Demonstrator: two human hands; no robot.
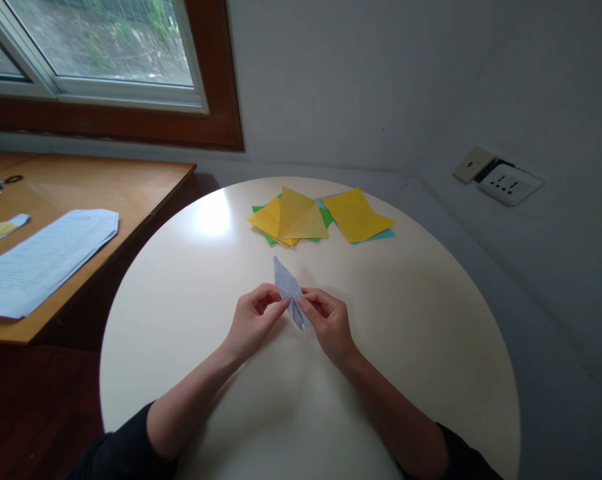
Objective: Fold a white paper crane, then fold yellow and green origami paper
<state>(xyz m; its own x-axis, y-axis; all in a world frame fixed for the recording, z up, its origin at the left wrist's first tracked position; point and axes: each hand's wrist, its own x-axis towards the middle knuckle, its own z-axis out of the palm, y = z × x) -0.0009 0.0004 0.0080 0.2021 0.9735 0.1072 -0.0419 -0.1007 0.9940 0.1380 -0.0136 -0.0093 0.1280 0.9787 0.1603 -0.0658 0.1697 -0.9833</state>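
Note:
Between my two hands is a folded piece of pale lilac paper (287, 280), held above the middle of the round table. Its upper end comes to a point, and creased layers fan out into points at the lower end. My left hand (255, 317) pinches its left side between thumb and fingers. On the opposite side, my right hand (329, 321) pinches it the same way, the thumb pressed near the creases. Both thumb tips almost meet at the paper's middle. The fingertips behind the paper are partly hidden.
Yellow and green paper sheets (301, 217) lie overlapped at the far side of the white round table (171, 293). Right of them are a yellow sheet (358, 213) and blue paper. A wooden desk (145, 183) at left bears printed pages (51, 260) and scissors (11, 179).

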